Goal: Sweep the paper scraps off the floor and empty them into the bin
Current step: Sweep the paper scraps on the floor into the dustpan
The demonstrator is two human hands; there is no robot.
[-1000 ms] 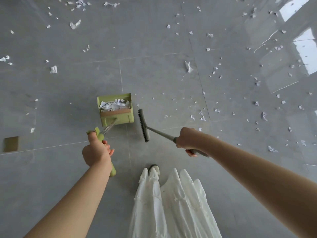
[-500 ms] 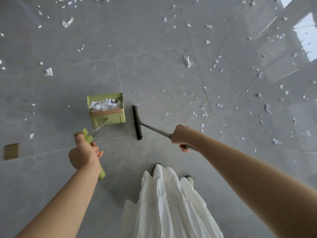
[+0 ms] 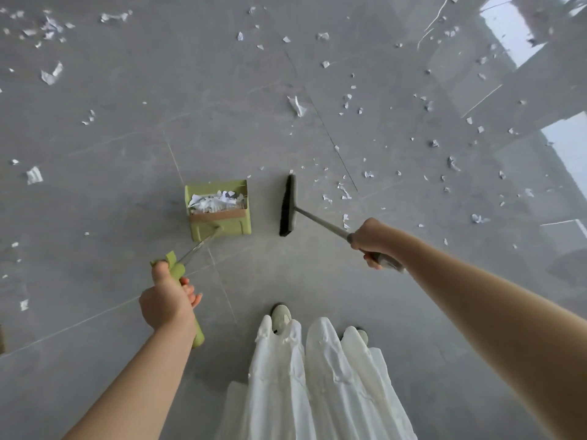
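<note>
While both tools were held: the state below was recorded from the head view.

Key relation: the broom head (image 3: 288,205) lay just right of the dustpan (image 3: 219,211), apart from it, with its long axis running away from the person, roughly parallel to the dustpan's right wall.

Scrap position: the nearest loose paper scraps (image 3: 343,193) lay on the floor (image 3: 222,115) to the right of the broom head, on the side away from the dustpan; further scraps were scattered ahead and to both sides.

Nearer hand: the right hand (image 3: 374,241) was judged the nearer to those scraps, since the broom was carried on that side.

Right grip: the fingers were closed fully round the grey broom handle (image 3: 320,221), near its upper end.

Left grip: the left hand (image 3: 166,301) was wrapped round the green dustpan handle (image 3: 185,296), thumb on top.

Dustpan load: a heap of white scraps was already contained in the pan.

Bin: none was visible.

Next move, as judged: the broom head would need to be carried right, past the scraps, then drawn leftward toward the dustpan.

Task progress, as judged: partial; many scraps remained on the floor.
</note>
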